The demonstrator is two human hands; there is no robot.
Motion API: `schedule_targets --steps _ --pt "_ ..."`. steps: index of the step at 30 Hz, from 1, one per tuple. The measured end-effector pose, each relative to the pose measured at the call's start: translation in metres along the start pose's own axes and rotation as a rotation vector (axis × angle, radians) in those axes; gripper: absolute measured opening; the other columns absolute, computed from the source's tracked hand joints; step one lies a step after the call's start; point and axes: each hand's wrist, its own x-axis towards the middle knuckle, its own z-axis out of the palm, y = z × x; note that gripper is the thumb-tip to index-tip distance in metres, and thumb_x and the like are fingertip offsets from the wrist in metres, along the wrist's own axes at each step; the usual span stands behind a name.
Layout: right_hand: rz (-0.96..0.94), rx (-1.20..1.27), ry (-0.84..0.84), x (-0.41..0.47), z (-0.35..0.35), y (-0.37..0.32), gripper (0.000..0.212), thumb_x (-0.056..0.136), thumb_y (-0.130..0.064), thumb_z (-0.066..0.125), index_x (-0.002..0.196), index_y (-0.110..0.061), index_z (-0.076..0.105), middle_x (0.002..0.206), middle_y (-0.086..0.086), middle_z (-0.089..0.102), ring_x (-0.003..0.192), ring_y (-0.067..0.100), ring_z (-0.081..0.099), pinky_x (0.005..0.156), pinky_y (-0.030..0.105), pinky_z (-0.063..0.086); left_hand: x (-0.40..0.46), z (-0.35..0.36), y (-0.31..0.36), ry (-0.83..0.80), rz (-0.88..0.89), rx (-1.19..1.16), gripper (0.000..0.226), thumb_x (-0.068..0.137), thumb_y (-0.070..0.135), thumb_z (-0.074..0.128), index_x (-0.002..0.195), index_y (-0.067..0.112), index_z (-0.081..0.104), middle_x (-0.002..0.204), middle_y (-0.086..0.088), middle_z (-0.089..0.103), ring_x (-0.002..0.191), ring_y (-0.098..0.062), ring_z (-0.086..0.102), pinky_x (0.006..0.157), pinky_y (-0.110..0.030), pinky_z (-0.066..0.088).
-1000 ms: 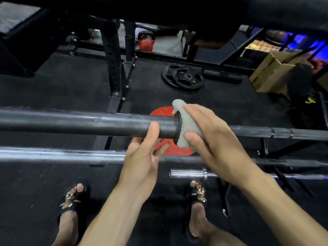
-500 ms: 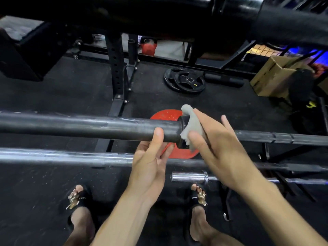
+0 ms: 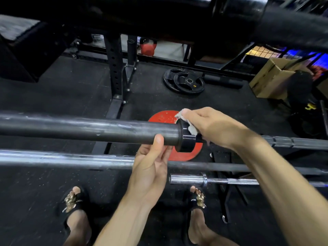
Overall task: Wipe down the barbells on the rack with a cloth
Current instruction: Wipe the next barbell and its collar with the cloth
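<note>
A dark barbell (image 3: pixel 88 129) runs across the view at waist height, its thick sleeve ending in a black collar (image 3: pixel 185 137). My left hand (image 3: pixel 150 166) holds the sleeve from below, thumb up on its near side just left of the collar. My right hand (image 3: pixel 213 126) grips a small white cloth (image 3: pixel 192 130) and wraps over the thin shaft right beside the collar; most of the cloth is hidden under the fingers. A second, shinier barbell (image 3: pixel 62 158) lies parallel just below, and a short chrome bar (image 3: pixel 188 179) sits lower still.
A thick black bar (image 3: pixel 284 27) crosses overhead. A red plate (image 3: pixel 163 118) and black plates (image 3: pixel 184 80) lie on the rubber floor beyond. A rack upright (image 3: pixel 113 68) stands behind left, a cardboard box (image 3: pixel 269 77) at right. My sandalled feet stand below.
My right hand has turned over the top of the bar and closed round the shaft with the cloth, which had been pressed against the collar's side. The left hand stays on the sleeve.
</note>
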Motion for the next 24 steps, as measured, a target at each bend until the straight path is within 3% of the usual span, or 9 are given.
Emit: schedule_targets --steps 3,6,8,10,12,16,18,21,24 --pt "-0.124 -0.027 0.045 -0.024 0.011 0.014 0.041 0.106 -0.054 0.039 0.106 -0.026 0.068 0.077 -0.015 0.067 0.075 0.002 0.06 0.097 0.033 0.043 -0.002 0.002 0.001 0.041 -0.005 0.025 0.038 0.07 0.037 0.092 0.094 0.017 0.069 0.104 -0.003 0.074 0.112 -0.018 0.067 0.112 -0.038 0.043" --pt "-0.221 -0.089 0.104 -0.039 0.017 0.02 0.032 0.103 -0.049 0.049 0.134 -0.042 0.054 0.106 -0.025 0.069 0.109 -0.001 0.06 0.127 0.036 0.012 -0.005 0.008 -0.001 0.084 -0.013 0.019 0.019 0.08 0.026 0.082 0.085 0.016 0.067 0.094 -0.003 0.074 0.104 -0.016 0.07 0.108 -0.036 0.045" --pt "-0.223 -0.091 0.125 -0.04 0.016 0.021 0.032 0.1 -0.05 0.054 0.132 -0.042 0.055 0.103 -0.028 0.068 0.105 -0.002 0.06 0.119 0.035 0.029 -0.002 0.009 -0.002 0.107 -0.022 0.013 0.023 0.081 0.018 0.079 0.095 0.01 0.062 0.104 -0.009 0.072 0.111 -0.02 0.07 0.106 -0.036 0.047" --pt "-0.201 -0.046 0.182 -0.032 0.013 0.016 0.013 0.101 -0.046 0.055 0.108 -0.04 0.064 0.086 -0.021 0.068 0.086 0.002 0.062 0.089 0.025 0.044 0.002 0.004 -0.001 0.102 -0.009 -0.017 0.052 0.081 0.015 0.087 0.121 0.009 0.054 0.121 -0.021 0.063 0.124 -0.029 0.064 0.11 -0.04 0.047" --pt "-0.184 0.028 0.213 -0.014 0.01 0.009 0.025 0.104 -0.037 0.052 0.086 -0.036 0.069 0.073 -0.013 0.066 0.072 0.006 0.06 0.07 0.023 0.043 0.004 -0.001 0.0 0.08 0.006 -0.016 0.071 0.077 0.013 0.085 0.134 0.009 0.043 0.128 -0.025 0.057 0.128 -0.034 0.061 0.113 -0.042 0.047" --pt "-0.125 0.057 0.025 0.012 0.003 0.005 0.039 0.107 -0.04 0.049 0.1 -0.011 0.075 0.064 -0.01 0.055 0.054 0.004 0.047 0.057 0.029 0.038 0.002 -0.004 0.0 0.047 -0.016 -0.055 0.063 0.077 0.013 0.082 0.13 0.002 0.049 0.126 -0.028 0.06 0.128 -0.036 0.06 0.113 -0.042 0.046" --pt "-0.106 0.067 0.022 -0.001 0.001 0.01 0.038 0.108 -0.044 0.044 0.106 -0.022 0.075 0.065 -0.013 0.06 0.058 0.002 0.051 0.059 0.022 0.039 0.001 -0.003 0.0 0.046 -0.026 -0.063 0.059 0.074 0.016 0.087 0.122 0.005 0.056 0.118 -0.025 0.065 0.123 -0.033 0.064 0.115 -0.043 0.043" --pt "-0.165 -0.097 0.141 -0.039 0.016 0.015 0.03 0.105 -0.045 0.047 0.132 -0.041 0.061 0.085 -0.017 0.071 0.091 0.0 0.06 0.084 0.018 0.043 -0.001 0.002 -0.001 0.114 -0.061 -0.104 0.041 0.069 0.019 0.093 0.08 0.014 0.054 0.081 -0.005 0.068 0.086 -0.016 0.072 0.11 -0.04 0.046" --pt "-0.195 -0.141 0.255 -0.053 0.028 0.013 0.048 0.099 -0.046 0.058 0.145 -0.044 0.047 0.113 -0.021 0.068 0.112 0.0 0.057 0.099 0.022 0.042 0.0 0.002 -0.002 0.098 -0.063 -0.103 0.054 0.064 0.026 0.097 0.075 0.014 0.046 0.068 -0.002 0.059 0.088 -0.017 0.068 0.111 -0.041 0.048"
